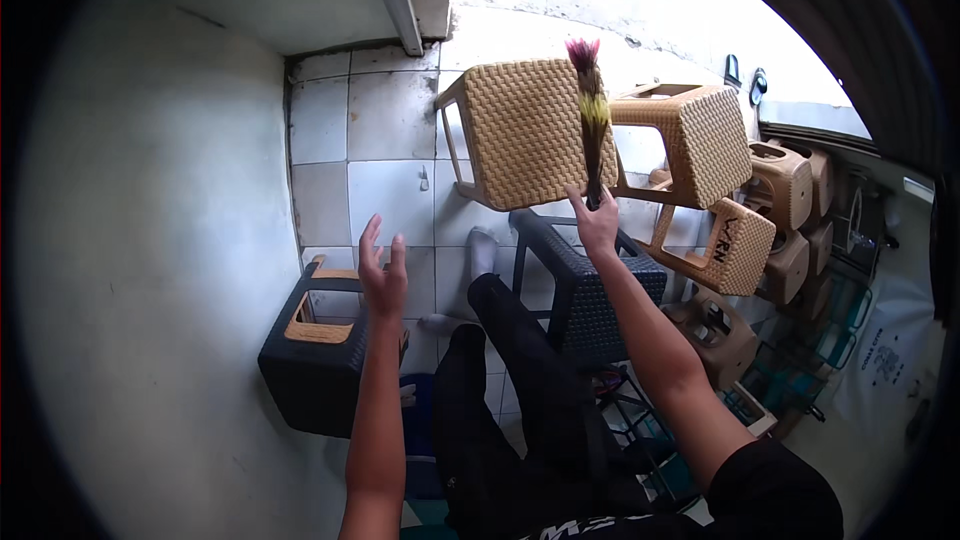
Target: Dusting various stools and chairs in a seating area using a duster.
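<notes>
My right hand (598,229) grips the lower end of a slim feather duster (592,116) with pink, yellow and dark bands. The duster points away from me, in front of the right edge of a tan woven-pattern plastic stool (525,135); I cannot tell whether it touches the stool. Below my right hand and forearm is a dark woven-pattern plastic stool (600,300). My left hand (384,270) is raised with fingers apart and holds nothing. Nearest to it, by the wall, is a black stool with wood-look trim (315,367).
To the right lie more tan stools (712,142), one (739,247) bearing writing, and several brown plastic stools (784,180). A pale wall (172,240) bounds the left. Slippers (757,86) lie by the bright opening. White tiles (390,199) cover the floor.
</notes>
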The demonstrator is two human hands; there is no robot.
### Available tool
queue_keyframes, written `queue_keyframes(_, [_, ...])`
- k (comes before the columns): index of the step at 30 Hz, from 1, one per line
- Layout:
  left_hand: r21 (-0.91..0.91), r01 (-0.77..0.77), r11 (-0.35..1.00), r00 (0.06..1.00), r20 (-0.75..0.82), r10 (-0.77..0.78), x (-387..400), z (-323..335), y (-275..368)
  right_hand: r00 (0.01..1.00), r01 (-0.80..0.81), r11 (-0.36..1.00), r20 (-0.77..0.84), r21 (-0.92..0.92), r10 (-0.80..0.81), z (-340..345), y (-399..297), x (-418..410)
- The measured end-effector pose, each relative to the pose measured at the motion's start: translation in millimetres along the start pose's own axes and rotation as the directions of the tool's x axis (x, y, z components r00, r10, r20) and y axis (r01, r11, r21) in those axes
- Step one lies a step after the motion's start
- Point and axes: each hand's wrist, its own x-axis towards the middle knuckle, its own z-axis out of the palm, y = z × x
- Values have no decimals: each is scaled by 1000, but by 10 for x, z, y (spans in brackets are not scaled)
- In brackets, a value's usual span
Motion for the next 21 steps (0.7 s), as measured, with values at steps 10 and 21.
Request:
queue_keyframes(10, [-235, 343, 909, 888, 398, -232, 487, 1223, 18, 998, 19, 1000, -66, -18, -20, -170, 306, 892])
queue_keyframes(21, [-392, 316, 864, 931, 303, -203, 567, 1551, 75, 980, -154, 986, 138, 67, 144, -59, 20, 749])
